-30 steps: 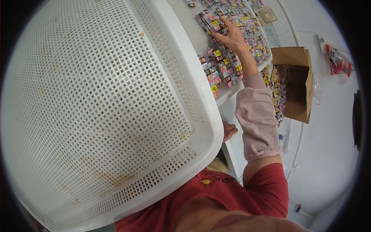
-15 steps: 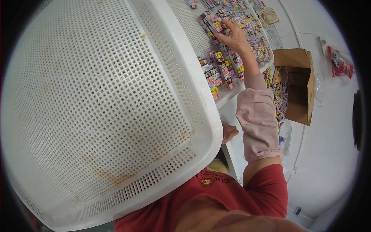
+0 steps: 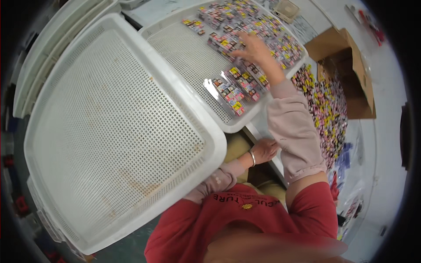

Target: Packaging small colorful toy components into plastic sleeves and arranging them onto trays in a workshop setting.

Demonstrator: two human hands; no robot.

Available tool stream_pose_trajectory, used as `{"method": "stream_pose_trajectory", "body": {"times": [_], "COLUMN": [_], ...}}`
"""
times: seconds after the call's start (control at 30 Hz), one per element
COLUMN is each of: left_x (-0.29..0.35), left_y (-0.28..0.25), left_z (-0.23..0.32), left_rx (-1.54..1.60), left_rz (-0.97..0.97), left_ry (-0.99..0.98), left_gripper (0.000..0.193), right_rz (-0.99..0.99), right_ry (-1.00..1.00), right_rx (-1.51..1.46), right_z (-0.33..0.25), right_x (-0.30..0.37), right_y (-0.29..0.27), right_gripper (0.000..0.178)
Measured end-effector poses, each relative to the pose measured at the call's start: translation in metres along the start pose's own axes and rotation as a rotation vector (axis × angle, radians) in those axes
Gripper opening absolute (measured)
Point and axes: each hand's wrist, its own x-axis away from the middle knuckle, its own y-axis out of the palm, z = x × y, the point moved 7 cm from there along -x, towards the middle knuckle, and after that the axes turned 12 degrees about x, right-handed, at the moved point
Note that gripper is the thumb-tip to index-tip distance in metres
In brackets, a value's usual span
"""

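Observation:
My right hand (image 3: 255, 49) reaches over a white mesh tray (image 3: 175, 55) holding many small clear packs printed in pink, yellow and black. Its thumb and fingers are apart, around the end of a row of packs (image 3: 223, 42), and I see no pack lifted. Nearer to me, a few more packs (image 3: 232, 94) lie in slanting rows inside the tray. My left hand (image 3: 264, 150), with a bangle at the wrist, rests by the table edge below the right sleeve. Its fingers are curled closed, and whatever they hold, if anything, is hidden.
A second white mesh tray (image 3: 118, 127), stained brown in places, stands at my left and partly covers my left sleeve. More trays (image 3: 48, 57) are behind it. On the right, a heap of small packs (image 3: 326, 114) spills by an open cardboard box (image 3: 340, 52).
The view has shifted, so the stained tray looks smaller and my left wrist and sleeve now show. My right hand stays over the packs, its fingers more spread.

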Motion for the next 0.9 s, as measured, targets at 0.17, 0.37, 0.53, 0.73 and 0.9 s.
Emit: {"method": "stream_pose_trajectory", "body": {"times": [0.17, 0.37, 0.53, 0.73, 0.9], "left_x": [-0.018, -0.027, -0.029, -0.024, -0.024], "left_y": [0.0, -0.002, 0.011, 0.016, 0.012], "left_z": [0.005, -0.001, -0.005, -0.005, -0.012], "left_rx": [0.01, -0.07, -0.054, -0.14, -0.181], "left_rz": [0.057, 0.049, 0.075, 0.099, 0.124], "left_ry": [0.049, -0.067, -0.096, -0.128, -0.205], "left_gripper": [0.016, 0.013, 0.012, 0.012, 0.013], "right_rz": [0.134, 0.23, 0.424, 0.63, 0.259], "right_ry": [0.24, 0.472, 0.788, 1.263, 1.299], "right_rx": [-0.359, -0.289, -0.212, 0.237, 0.521], "right_z": [0.095, 0.133, 0.145, 0.233, 0.286], "right_x": [0.097, 0.333, 0.525, 0.742, 0.755], "right_y": [-0.071, -0.027, -0.032, -0.074, -0.062], "right_gripper": [0.047, 0.029, 0.018, 0.015, 0.013]}}
